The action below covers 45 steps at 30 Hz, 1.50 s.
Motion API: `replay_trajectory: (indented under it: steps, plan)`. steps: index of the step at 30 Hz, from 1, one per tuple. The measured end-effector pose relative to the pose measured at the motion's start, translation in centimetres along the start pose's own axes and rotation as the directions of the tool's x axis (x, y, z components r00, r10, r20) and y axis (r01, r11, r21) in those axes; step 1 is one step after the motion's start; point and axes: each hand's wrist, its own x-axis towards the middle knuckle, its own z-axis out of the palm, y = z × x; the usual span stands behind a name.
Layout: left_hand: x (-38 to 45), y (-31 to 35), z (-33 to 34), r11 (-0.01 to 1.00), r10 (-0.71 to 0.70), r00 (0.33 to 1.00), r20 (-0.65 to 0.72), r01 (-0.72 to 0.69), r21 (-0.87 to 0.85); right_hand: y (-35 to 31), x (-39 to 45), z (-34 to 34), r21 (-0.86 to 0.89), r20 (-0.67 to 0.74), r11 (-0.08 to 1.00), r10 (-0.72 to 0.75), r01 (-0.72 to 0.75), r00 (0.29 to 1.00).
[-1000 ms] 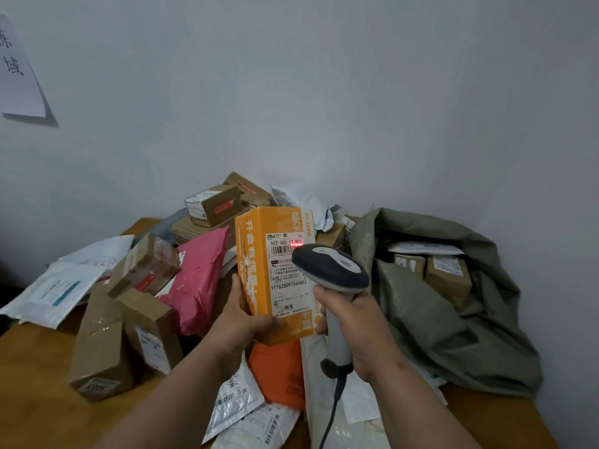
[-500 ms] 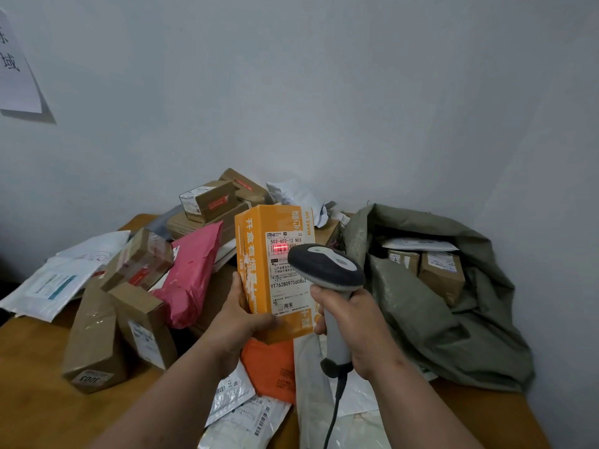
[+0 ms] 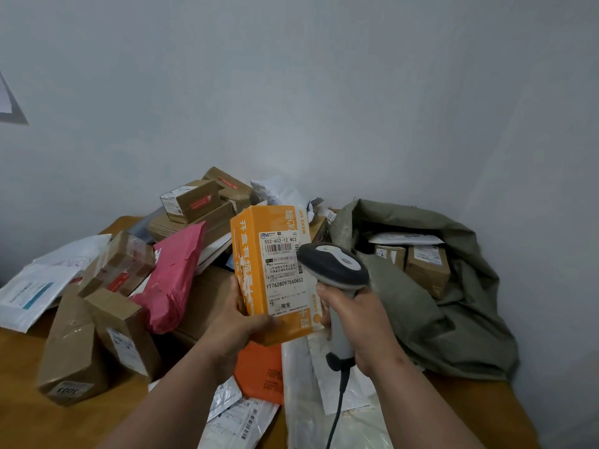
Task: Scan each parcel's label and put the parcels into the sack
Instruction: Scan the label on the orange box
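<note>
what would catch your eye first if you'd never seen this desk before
The bright orange box held upright at centre in the left hand, its label facing the grey scanner gripped by the right hand. Left of it, a pink mailer leans in the heap; right, the green sack gapes.

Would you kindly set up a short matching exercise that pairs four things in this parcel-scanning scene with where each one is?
Things:
1. orange box
2. scanner
3. pink mailer
4. green sack

Places:
A. held in the right hand
B. leaning on the parcel pile, left of the hands
C. held in the left hand
D. against the wall, at the table's right end

Pairs: 1-C, 2-A, 3-B, 4-D
</note>
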Motion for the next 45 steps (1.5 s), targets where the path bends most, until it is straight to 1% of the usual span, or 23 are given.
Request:
replay_trajectory:
  steps: [4, 7, 10, 12, 16, 20, 25, 27, 29, 30, 31, 32, 33, 34, 35, 36, 37, 38, 40, 41, 42, 43, 45]
  plan:
    - [1.4, 1.9, 0.2, 0.999, -0.043, 0.997, 0.068, 0.044, -0.006, 0.3, 0.5, -1.3, 0.088, -0.14, 0.995, 0.051, -0.039, 0.989]
    - [3.0, 3.1, 1.2, 0.997, -0.072, 0.99, 0.119, 0.072, 0.007, 0.9, 0.8, -2.3, 0.139, -0.186, 0.987, 0.104, -0.078, 0.977]
    - [4.5, 3.7, 3.3, 0.992, -0.114, 0.975, 0.19, 0.1, 0.082, 1.7, 0.5, -3.3, 0.259, -0.227, 0.962, 0.152, -0.09, 0.962]
    - [5.2, 3.8, 5.5, 0.978, -0.168, 0.955, 0.244, 0.13, 0.161, 2.2, 0.0, -4.6, 0.365, -0.262, 0.93, 0.153, -0.049, 0.953]
    - [6.6, 3.8, 11.0, 0.947, -0.246, 0.925, 0.289, 0.167, 0.273, 2.4, -0.3, -9.0, 0.469, -0.345, 0.883, 0.171, 0.012, 0.923]
    - [9.2, 4.1, 16.7, 0.913, -0.335, 0.891, 0.308, 0.226, 0.339, 2.2, 1.3, -14.4, 0.493, -0.37, 0.869, 0.247, -0.036, 0.896]
    - [13.4, 3.9, 21.7, 0.867, -0.467, 0.858, 0.216, 0.395, 0.305, 1.8, 6.1, -19.6, 0.434, -0.357, 0.896, 0.269, -0.096, 0.895]
    - [15.2, 3.7, 22.5, 0.858, -0.484, 0.855, 0.187, 0.422, 0.293, 1.8, 8.6, -20.6, 0.41, -0.341, 0.904, 0.276, -0.122, 0.899]
    - [17.2, 3.4, 22.8, 0.856, -0.459, 0.881, 0.114, 0.404, 0.323, 2.2, 11.5, -21.4, 0.384, -0.319, 0.91, 0.289, -0.156, 0.903]
    - [18.0, 3.4, 22.7, 0.857, -0.405, 0.912, 0.06, 0.356, 0.374, 2.5, 12.9, -21.6, 0.369, -0.305, 0.913, 0.295, -0.173, 0.906]
    - [18.9, 3.2, 22.5, 0.852, -0.311, 0.95, 0.002, 0.278, 0.443, 2.8, 14.3, -21.6, 0.351, -0.288, 0.917, 0.297, -0.188, 0.911]
    - [19.6, 3.0, 22.2, 0.836, -0.175, 0.983, -0.061, 0.181, 0.519, 3.1, 15.6, -21.6, 0.327, -0.272, 0.925, 0.29, -0.195, 0.917]
    - [20.4, 2.8, 21.7, 0.803, -0.016, 0.991, -0.133, 0.092, 0.589, 3.4, 16.7, -21.3, 0.301, -0.258, 0.934, 0.276, -0.194, 0.926]
    - [21.1, 2.6, 21.2, 0.758, 0.117, 0.969, -0.216, 0.053, 0.65, 3.8, 17.6, -21.0, 0.277, -0.251, 0.942, 0.258, -0.186, 0.933]
    - [21.9, 2.2, 20.7, 0.718, 0.212, 0.931, -0.296, 0.057, 0.694, 4.1, 18.5, -20.7, 0.254, -0.248, 0.951, 0.238, -0.174, 0.939]
    - [22.4, 2.1, 20.3, 0.688, 0.227, 0.901, -0.371, 0.122, 0.716, 4.5, 19.1, -20.3, 0.227, -0.248, 0.96, 0.218, -0.162, 0.944]
    - [23.1, 1.8, 19.7, 0.693, 0.193, 0.887, -0.42, 0.18, 0.698, 4.7, 19.8, -20.0, 0.203, -0.249, 0.967, 0.203, -0.154, 0.947]
    - [23.6, 1.8, 19.3, 0.713, 0.117, 0.891, -0.439, 0.233, 0.662, 4.9, 20.3, -19.7, 0.184, -0.245, 0.971, 0.194, -0.151, 0.95]
    - [24.5, 1.5, 19.0, 0.765, -0.036, 0.917, -0.398, 0.282, 0.579, 5.3, 21.4, -19.3, 0.159, -0.233, 0.976, 0.183, -0.148, 0.955]
    - [25.0, 1.5, 19.1, 0.783, -0.08, 0.927, -0.367, 0.286, 0.552, 5.5, 21.9, -19.2, 0.152, -0.223, 0.978, 0.176, -0.144, 0.959]
    - [25.1, 1.8, 19.4, 0.775, -0.108, 0.934, -0.341, 0.294, 0.559, 5.7, 22.4, -19.0, 0.145, -0.21, 0.98, 0.165, -0.137, 0.964]
    - [25.3, 2.2, 19.7, 0.766, -0.092, 0.938, -0.335, 0.281, 0.578, 5.9, 22.8, -18.9, 0.135, -0.194, 0.983, 0.15, -0.125, 0.969]
    - [25.7, 3.4, 20.5, 0.814, -0.033, 0.932, -0.361, 0.235, 0.531, 6.2, 23.7, -18.7, 0.107, -0.161, 0.989, 0.119, -0.102, 0.98]
